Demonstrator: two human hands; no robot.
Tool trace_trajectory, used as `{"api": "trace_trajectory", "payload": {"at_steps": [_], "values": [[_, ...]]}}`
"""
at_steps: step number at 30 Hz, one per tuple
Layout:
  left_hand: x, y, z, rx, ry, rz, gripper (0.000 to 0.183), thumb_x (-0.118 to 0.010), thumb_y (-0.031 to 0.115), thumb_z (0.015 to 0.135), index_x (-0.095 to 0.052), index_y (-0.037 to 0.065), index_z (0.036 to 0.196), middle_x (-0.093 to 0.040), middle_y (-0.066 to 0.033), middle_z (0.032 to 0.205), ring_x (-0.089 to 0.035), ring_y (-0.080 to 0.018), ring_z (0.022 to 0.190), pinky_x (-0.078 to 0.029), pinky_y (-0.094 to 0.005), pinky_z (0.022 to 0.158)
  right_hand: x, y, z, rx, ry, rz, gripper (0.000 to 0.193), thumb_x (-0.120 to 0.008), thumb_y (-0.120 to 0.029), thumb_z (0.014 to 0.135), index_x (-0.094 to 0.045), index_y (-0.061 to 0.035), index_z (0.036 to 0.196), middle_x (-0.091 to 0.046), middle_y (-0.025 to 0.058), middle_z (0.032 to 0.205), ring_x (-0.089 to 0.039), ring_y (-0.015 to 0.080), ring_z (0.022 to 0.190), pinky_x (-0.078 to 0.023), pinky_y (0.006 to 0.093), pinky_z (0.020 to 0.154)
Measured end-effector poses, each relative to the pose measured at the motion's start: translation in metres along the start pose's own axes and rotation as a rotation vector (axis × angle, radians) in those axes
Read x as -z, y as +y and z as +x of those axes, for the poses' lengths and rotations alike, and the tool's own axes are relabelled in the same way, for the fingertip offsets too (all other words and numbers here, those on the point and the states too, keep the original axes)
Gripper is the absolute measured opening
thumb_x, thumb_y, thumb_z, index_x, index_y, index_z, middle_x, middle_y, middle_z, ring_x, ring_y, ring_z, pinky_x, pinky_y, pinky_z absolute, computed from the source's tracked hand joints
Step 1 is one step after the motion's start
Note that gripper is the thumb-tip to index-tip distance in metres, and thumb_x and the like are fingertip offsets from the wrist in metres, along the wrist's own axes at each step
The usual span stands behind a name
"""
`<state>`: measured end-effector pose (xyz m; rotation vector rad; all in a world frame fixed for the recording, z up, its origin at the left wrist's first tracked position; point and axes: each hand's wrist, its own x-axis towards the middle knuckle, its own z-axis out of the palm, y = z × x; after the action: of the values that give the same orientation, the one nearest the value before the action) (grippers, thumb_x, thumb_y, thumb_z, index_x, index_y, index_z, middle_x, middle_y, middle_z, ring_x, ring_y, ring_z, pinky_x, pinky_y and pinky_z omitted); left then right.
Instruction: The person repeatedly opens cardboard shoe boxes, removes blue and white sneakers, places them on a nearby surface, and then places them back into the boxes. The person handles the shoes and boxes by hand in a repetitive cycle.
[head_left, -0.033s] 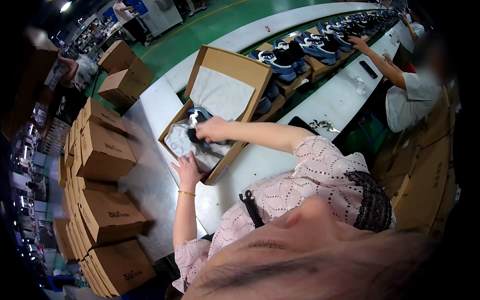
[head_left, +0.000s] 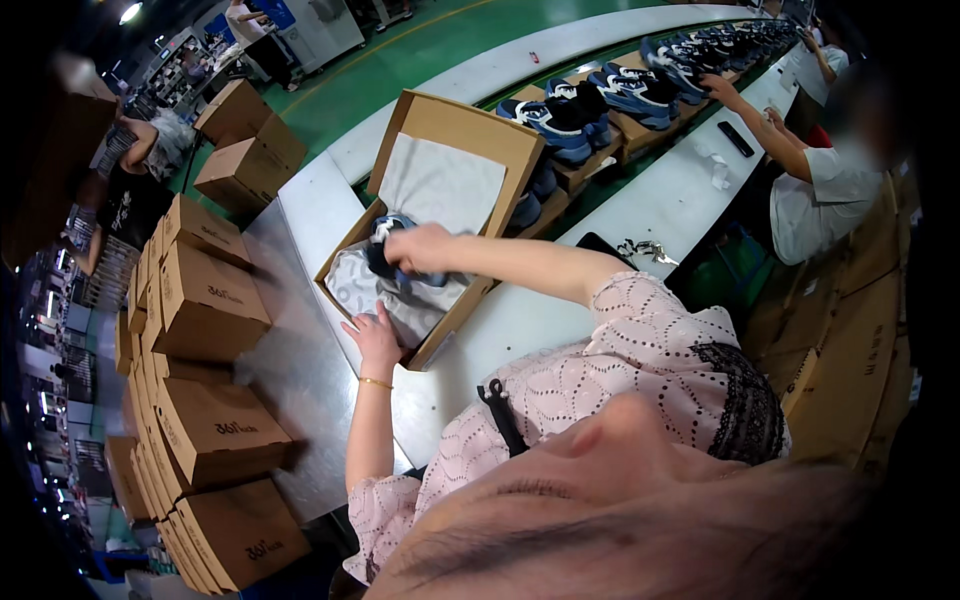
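Note:
An open brown cardboard shoebox (head_left: 447, 340) sits before me, its lid raised on the far side. Grey-white tissue paper (head_left: 352, 283) lines it, and another sheet lies against the lid. Inside rests a dark blue and black shoe (head_left: 382, 262) with white laces, partly covered by my right hand (head_left: 420, 248). That hand's fingers are closed round the shoe's opening; the fingertips are partly hidden. My left hand (head_left: 374, 338) lies with fingers apart at the box's near left corner, touching the tissue and the rim.
Brown shoeboxes (head_left: 215, 310) are stacked on the left of the metal tabletop (head_left: 300, 400). Rows of blue shoes (head_left: 640, 95) stand on boxes along the conveyor. Keys (head_left: 650, 250) and a black phone (head_left: 735, 138) lie on the white ledge. A co-worker (head_left: 830, 190) reaches toward the shoes.
My right hand has shifted slightly left with the shoe's opening. The tissue below it has smoothed a little, and my left hand has barely moved.

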<state>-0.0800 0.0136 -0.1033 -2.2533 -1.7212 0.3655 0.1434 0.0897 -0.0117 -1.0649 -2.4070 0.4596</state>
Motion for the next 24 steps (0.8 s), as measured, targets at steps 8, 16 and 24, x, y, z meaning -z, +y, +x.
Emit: {"api": "trace_trajectory", "payload": {"at_steps": [8, 16, 24], "values": [[0.057, 0.012, 0.000, 0.014, -0.191, -0.322, 0.091, -0.080, 0.047, 0.051, -0.042, 0.031, 0.132, -0.022, -0.0300, 0.141, -0.029, -0.0501, 0.126, -0.015, -0.0672, 0.100, 0.089, -0.030, 0.008, -0.434, 0.533, 1.013, 0.046, -0.074, -0.037, 0.073, -0.058, 0.0004, 0.095, -0.059, 0.0078, 0.084, -0.055, 0.0153, 0.080, -0.044, 0.0282, 0.069], [0.007, -0.010, -0.031, -0.175, 0.407, -0.712, 0.030, -0.068, 0.009, 0.064, -0.067, 0.022, 0.091, -0.060, -0.0022, 0.112, -0.041, -0.0287, 0.123, -0.015, -0.0543, 0.105, 0.133, -0.048, -0.019, -0.277, 0.735, 1.242, 0.028, -0.076, -0.021, 0.074, -0.061, -0.0022, 0.088, -0.060, 0.0021, 0.082, -0.056, 0.0091, 0.072, -0.046, 0.0228, 0.065], [0.012, -0.027, -0.044, 0.790, 0.460, -1.419, 0.033, -0.057, 0.034, 0.088, -0.055, 0.003, 0.075, -0.063, -0.0090, 0.068, -0.059, -0.0177, 0.058, -0.045, -0.0338, 0.056, 0.152, -0.032, -0.059, -0.136, 0.861, 1.000, 0.020, -0.073, -0.012, 0.077, -0.060, -0.0046, 0.089, -0.060, 0.0009, 0.086, -0.053, 0.0077, 0.080, -0.041, 0.0199, 0.076]]}}
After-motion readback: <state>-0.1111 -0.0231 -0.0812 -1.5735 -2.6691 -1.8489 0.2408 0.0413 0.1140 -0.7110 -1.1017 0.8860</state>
